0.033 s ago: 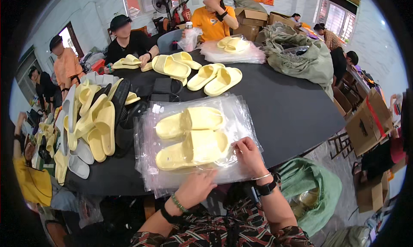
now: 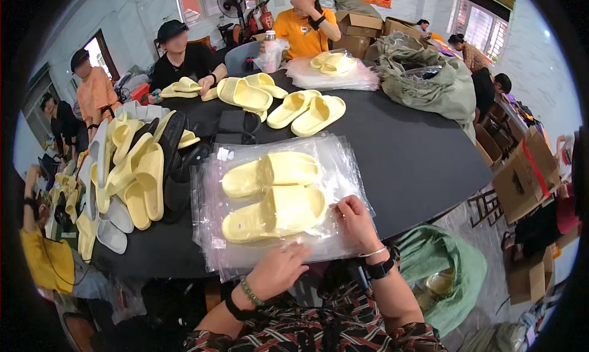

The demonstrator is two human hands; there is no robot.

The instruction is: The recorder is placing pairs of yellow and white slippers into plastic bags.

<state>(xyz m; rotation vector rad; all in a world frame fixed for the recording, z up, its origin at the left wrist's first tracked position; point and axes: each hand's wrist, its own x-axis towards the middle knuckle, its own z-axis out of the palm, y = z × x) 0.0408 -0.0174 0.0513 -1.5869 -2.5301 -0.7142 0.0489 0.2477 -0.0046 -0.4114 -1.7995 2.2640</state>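
A pair of pale yellow slide slippers (image 2: 276, 192) lies side by side, toes to the right, apparently inside a clear plastic bag (image 2: 343, 162) on a stack of such bags. My right hand (image 2: 356, 223) has its thumb and fingers pinched on the plastic beside the lower slipper's toe. Along the near edge of the stack lies my left hand (image 2: 279, 271), fingers stretched out over the plastic below the slippers, holding nothing I can see.
A heap of yellow, grey and black slippers (image 2: 138, 174) covers the table's left side. Beyond lie another yellow pair (image 2: 307, 112) and a second bag stack (image 2: 353, 79). A sack (image 2: 423, 76) stands at the far right, a green sack (image 2: 442, 266) by my right arm. Co-workers sit across the black table (image 2: 423, 162).
My left fingers have shifted very slightly over the plastic; my right hand stays in place. At the far left, a person's raised arm has moved a little.
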